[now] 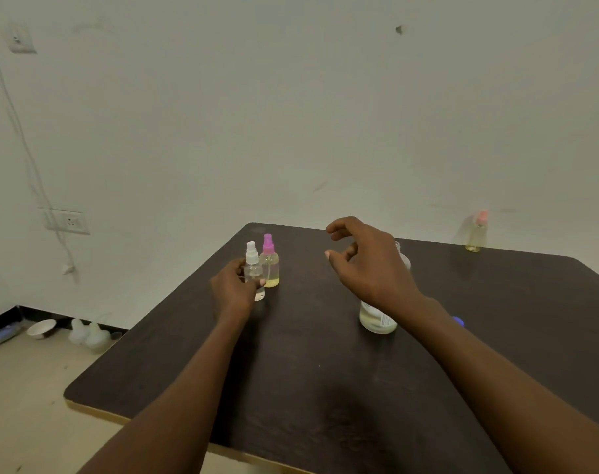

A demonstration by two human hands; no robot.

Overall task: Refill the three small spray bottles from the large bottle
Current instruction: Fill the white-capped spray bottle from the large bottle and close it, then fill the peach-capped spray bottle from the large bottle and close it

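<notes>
My left hand (234,290) grips a small clear spray bottle with a white top (252,265) standing on the dark table (308,371). Right beside it stands a small bottle with a pink-purple top (269,265), holding yellowish liquid. A third small bottle with a pink top (476,232) stands far back right near the wall. My right hand (366,265) hovers above the table with fingers apart and curled, empty. Behind its wrist stands the large clear bottle (376,319), partly hidden, with pale liquid at the bottom. A blue cap (458,320) lies to its right.
The table's left and front edges are close by. On the floor at left sit a bowl (42,328) and some white plastic items (87,335). A wall socket (67,221) with a hanging cable is on the left wall.
</notes>
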